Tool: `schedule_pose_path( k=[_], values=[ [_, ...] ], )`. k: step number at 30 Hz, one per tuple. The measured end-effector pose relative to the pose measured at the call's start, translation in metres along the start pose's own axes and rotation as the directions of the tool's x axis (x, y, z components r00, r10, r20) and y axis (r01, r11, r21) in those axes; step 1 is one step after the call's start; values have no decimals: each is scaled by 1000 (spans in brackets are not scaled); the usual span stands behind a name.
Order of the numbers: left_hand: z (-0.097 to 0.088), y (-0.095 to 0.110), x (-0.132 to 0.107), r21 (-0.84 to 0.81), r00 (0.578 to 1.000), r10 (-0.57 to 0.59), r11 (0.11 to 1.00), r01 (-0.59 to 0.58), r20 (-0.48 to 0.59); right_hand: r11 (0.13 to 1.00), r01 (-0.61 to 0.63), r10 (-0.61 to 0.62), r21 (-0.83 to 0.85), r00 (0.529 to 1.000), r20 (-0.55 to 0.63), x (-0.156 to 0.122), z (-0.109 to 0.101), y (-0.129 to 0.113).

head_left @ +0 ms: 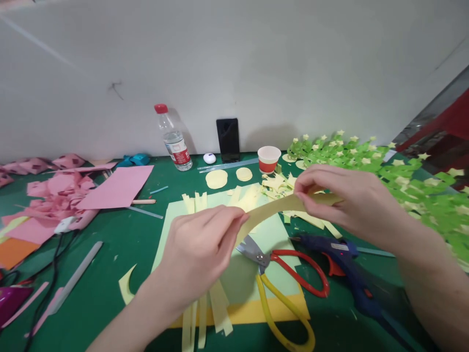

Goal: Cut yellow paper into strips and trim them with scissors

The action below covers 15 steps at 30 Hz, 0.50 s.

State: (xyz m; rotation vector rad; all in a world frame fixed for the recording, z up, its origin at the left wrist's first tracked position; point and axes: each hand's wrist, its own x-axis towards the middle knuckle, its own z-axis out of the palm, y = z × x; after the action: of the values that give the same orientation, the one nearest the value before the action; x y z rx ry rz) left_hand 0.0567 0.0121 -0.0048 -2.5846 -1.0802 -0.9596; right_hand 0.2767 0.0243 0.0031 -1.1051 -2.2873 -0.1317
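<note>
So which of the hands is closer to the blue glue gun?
The right. The right hand is just above the blue glue gun in the picture, while the left hand is farther left, with the scissors between.

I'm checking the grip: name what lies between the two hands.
A pale yellow paper strip runs from the left hand to the right hand, in the head view.

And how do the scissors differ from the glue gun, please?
The scissors are red, yellow and metal grey; the glue gun is mostly dark blue. The scissors lie partly over the pale green paper, while the glue gun is mostly to its right. Neither is held: the left hand and right hand hold a paper strip.
</note>
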Motion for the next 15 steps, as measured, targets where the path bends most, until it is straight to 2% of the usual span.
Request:
schedule_pose_path(
  k=[3,6,11,13,15],
  values=[
    [-3,-3,1,13,997,-30,999,29,68,1000,-8,10,-20,998,57,0,1,1],
    [4,-2,1,17,992,-16,1000,14,125,998,22,-14,-66,993,116,0,8,-7],
    [18,7,-2,-43,990,104,994,-100,91,994,93,-84,-50,983,164,1,21,-29],
    [20,10,-4,-14,989,124,992,-123,86,999,43,-41,-7,983,179,0,23,-33],
    [19,12,-7,54,989,115,991,-121,89,997,-57,48,44,981,186,0,24,-33]
  ],
)
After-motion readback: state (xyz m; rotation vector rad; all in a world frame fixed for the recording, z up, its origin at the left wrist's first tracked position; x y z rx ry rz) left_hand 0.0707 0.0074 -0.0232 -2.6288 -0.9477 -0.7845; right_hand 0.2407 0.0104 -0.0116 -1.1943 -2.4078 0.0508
